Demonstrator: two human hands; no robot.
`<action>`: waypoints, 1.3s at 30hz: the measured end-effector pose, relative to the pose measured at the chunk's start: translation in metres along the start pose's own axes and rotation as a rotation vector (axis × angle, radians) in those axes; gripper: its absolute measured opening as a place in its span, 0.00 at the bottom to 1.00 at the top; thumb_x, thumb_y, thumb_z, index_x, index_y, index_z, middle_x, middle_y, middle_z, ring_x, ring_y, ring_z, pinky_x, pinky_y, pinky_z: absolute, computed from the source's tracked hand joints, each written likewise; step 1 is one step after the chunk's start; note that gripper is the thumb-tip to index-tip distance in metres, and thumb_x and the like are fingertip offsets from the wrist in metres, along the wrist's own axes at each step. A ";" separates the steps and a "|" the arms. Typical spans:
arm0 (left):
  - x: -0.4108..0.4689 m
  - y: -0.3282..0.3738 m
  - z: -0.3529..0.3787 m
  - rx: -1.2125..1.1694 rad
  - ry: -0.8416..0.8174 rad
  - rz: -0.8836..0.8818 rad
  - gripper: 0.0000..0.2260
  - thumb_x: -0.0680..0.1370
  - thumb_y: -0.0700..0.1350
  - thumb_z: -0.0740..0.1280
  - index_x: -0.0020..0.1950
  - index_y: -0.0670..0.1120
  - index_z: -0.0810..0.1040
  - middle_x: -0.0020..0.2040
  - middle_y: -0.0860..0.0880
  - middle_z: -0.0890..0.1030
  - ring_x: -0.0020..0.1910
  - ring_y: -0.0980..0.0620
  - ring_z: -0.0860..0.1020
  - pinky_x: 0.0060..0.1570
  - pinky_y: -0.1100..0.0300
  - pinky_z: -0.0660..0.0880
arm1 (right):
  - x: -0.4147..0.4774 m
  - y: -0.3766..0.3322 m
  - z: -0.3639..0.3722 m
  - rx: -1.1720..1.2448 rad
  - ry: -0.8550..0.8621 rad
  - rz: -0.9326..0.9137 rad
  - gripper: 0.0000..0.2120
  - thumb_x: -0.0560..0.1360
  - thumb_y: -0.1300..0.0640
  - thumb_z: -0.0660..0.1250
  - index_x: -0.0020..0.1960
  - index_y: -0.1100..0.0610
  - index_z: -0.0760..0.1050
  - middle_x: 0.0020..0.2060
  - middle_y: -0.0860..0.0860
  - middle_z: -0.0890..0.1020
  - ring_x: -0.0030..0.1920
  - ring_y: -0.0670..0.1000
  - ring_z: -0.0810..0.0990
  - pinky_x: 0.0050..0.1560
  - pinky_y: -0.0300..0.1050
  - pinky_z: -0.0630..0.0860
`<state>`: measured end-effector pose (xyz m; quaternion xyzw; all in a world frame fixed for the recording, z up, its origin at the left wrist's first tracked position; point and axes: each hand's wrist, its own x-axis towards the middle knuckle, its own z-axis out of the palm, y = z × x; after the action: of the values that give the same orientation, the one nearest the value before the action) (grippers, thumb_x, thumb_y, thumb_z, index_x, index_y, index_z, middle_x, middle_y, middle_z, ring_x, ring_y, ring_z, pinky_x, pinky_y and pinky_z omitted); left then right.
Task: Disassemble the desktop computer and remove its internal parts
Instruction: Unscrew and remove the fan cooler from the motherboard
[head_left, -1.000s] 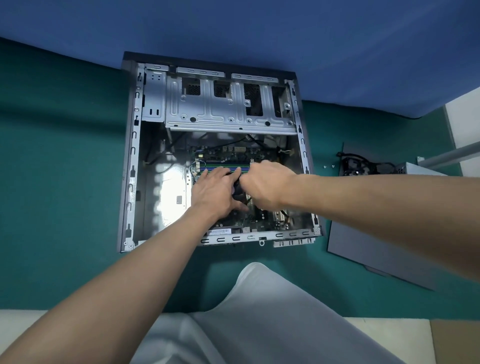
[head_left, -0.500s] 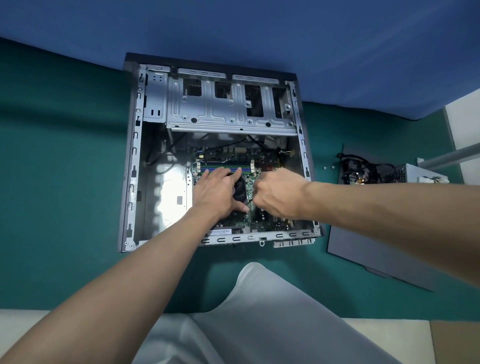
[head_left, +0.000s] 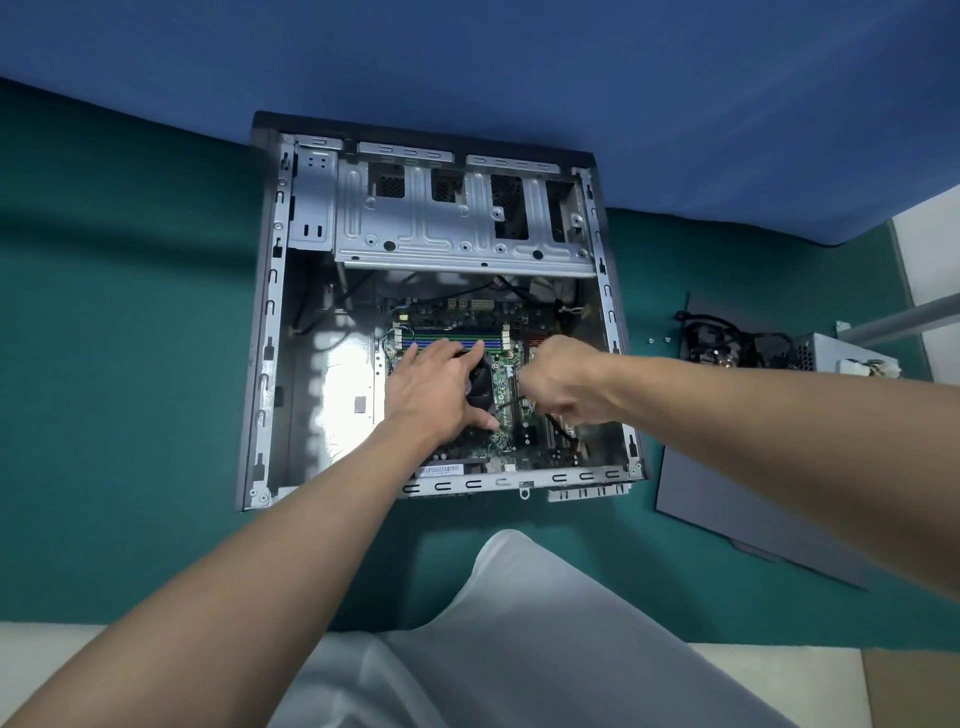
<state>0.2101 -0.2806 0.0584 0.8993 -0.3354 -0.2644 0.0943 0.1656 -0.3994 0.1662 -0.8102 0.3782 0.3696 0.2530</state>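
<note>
The open desktop case (head_left: 267, 364) lies flat on green cloth, its green motherboard (head_left: 467, 312) exposed. My left hand (head_left: 431, 389) rests on the black CPU fan (head_left: 480, 384) with its fingers spread, fingertips near the memory slots (head_left: 452, 340). To the fan's right, my right hand (head_left: 561, 379) is curled around a tool, most of it hidden in my fist. A thin dark shaft (head_left: 511, 401) sticks out of the fist, with its tip by the fan's lower right corner.
A metal drive cage (head_left: 457, 228) spans the case's far half. To the right on the cloth lie a removed power supply (head_left: 831, 353) with black cables (head_left: 727, 343), a grey side panel (head_left: 753, 509) and two small screws (head_left: 658, 340). My knee is below the case.
My right hand has moved right and slightly toward me, away from my left hand, uncovering the board beside the fan. My left hand has stayed on the fan.
</note>
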 end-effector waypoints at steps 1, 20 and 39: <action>0.000 0.000 0.000 0.003 0.000 -0.001 0.47 0.66 0.69 0.69 0.79 0.54 0.53 0.78 0.49 0.60 0.77 0.50 0.54 0.76 0.51 0.47 | -0.003 0.002 0.001 -0.240 0.063 -0.149 0.11 0.78 0.60 0.60 0.38 0.61 0.68 0.35 0.55 0.75 0.26 0.48 0.70 0.21 0.38 0.65; 0.000 0.000 0.001 -0.011 0.011 -0.008 0.48 0.65 0.69 0.70 0.78 0.55 0.54 0.77 0.49 0.60 0.77 0.50 0.55 0.75 0.52 0.47 | -0.001 0.000 -0.004 0.315 -0.191 0.230 0.06 0.81 0.61 0.54 0.48 0.61 0.69 0.26 0.52 0.72 0.21 0.44 0.60 0.17 0.33 0.58; 0.000 -0.001 0.003 -0.025 0.032 -0.011 0.47 0.64 0.69 0.71 0.78 0.55 0.56 0.77 0.49 0.62 0.77 0.50 0.56 0.75 0.51 0.48 | 0.002 0.005 -0.005 0.184 0.019 0.028 0.09 0.79 0.59 0.60 0.41 0.61 0.72 0.34 0.53 0.75 0.23 0.47 0.70 0.18 0.34 0.63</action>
<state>0.2097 -0.2796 0.0556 0.9039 -0.3256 -0.2547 0.1097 0.1642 -0.4063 0.1671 -0.7816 0.4241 0.3289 0.3177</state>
